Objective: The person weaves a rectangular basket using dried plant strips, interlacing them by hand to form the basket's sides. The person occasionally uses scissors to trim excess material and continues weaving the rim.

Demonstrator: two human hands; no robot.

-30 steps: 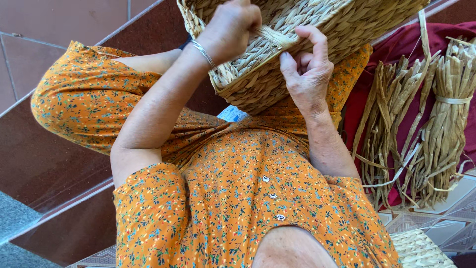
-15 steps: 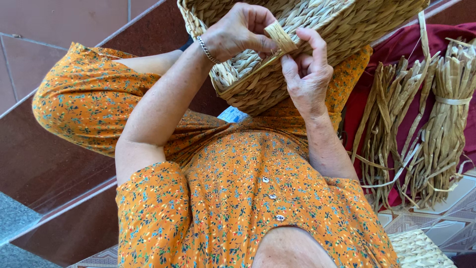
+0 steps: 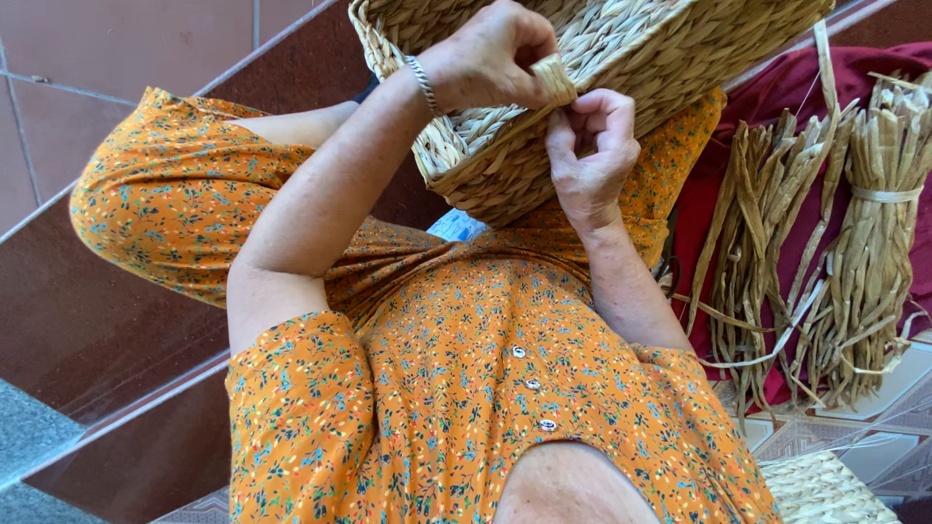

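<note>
The person's left hand (image 3: 485, 53), a thin metal bracelet (image 3: 424, 85) sitting on its wrist, is reaching over the rim of a woven basket (image 3: 641, 39). Its fingers (image 3: 519, 73) are pressed together, pinching a flat straw strand (image 3: 555, 78) that is looping over their tips, seemingly to keep the strand taut where it is meeting the weave.

Just right of those fingers, and slightly below them, the right hand (image 3: 592, 146) is pressing against the basket's edge. Its fingers (image 3: 582, 109) are curled in tight and appear to be gripping the strand's lower end against the rim, though the exact contact is hidden behind the knuckles. The basket is resting tilted on the lap of the orange floral dress (image 3: 466, 388), which is bringing the working edge close to both hands.

Well to the right of the fingers, tied bundles of dried straw (image 3: 854, 243) are lying on a dark red cloth (image 3: 704, 184), within easy reach.
</note>
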